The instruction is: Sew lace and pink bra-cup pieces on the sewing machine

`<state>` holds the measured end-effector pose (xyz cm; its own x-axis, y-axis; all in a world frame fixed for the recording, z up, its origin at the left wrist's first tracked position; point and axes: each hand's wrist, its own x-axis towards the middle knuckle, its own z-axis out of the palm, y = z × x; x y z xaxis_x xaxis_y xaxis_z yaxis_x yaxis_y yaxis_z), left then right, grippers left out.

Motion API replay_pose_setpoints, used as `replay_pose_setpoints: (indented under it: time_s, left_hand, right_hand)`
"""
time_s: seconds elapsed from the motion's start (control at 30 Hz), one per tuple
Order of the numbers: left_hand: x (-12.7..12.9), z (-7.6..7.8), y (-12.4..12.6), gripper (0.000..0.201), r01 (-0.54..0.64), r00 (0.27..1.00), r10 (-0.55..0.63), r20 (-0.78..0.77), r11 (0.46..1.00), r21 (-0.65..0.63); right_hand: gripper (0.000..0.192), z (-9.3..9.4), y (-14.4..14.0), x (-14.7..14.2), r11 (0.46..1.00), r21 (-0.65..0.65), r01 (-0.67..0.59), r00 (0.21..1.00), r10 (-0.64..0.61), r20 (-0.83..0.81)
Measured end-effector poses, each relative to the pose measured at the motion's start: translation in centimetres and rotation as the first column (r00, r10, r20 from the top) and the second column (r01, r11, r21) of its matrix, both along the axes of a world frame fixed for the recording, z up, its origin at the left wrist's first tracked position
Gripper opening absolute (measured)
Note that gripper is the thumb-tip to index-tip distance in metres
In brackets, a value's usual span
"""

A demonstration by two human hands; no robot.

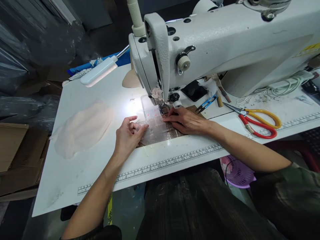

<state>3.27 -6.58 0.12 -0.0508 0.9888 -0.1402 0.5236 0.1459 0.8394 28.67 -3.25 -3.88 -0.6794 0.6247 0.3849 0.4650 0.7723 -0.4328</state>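
Observation:
A piece of thin sheer fabric (pixel 152 128) lies over the metal plate of a white sewing machine (pixel 200 46), running up to the presser foot (pixel 163 108). My left hand (pixel 128 135) is at the fabric's left side, thumb and fingers curled round its edge. Close by the presser foot, my right hand (pixel 186 120) has its fingertips together and pressed on the same fabric. Small pinkish-red marks show just left of the foot. The needle tip is hard to make out. A ruffled pale pink fabric flower (pixel 156 93) hangs at the machine head.
Pale pink sheer fabric (pixel 85 128) lies on the table's left. A lamp (pixel 98 71) lights the plate. Right of my hand are blue thread snips (pixel 207 104) and red-and-yellow-handled scissors (pixel 260 121). A printed ruler (pixel 160 165) follows the front edge; a purple basket (pixel 238 171) sits below.

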Motion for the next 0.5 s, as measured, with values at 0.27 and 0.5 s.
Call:
replay_pose_setpoints:
  time_s: [0.27,0.5]
  left_hand:
    - [-0.54,0.30,-0.39,0.068,0.013,0.998,-0.009,0.067,0.998,-0.063]
    - [-0.36,-0.02,-0.27,0.068,-0.012,0.998,0.016,0.064,0.998,-0.056]
  right_hand:
    - [0.033,0.01,-0.38,-0.27,0.999,0.010,0.033,0.999,-0.033,0.001]
    - [0.032,0.04,-0.20,0.02,1.000,0.001,0.008,0.999,-0.008,-0.043]
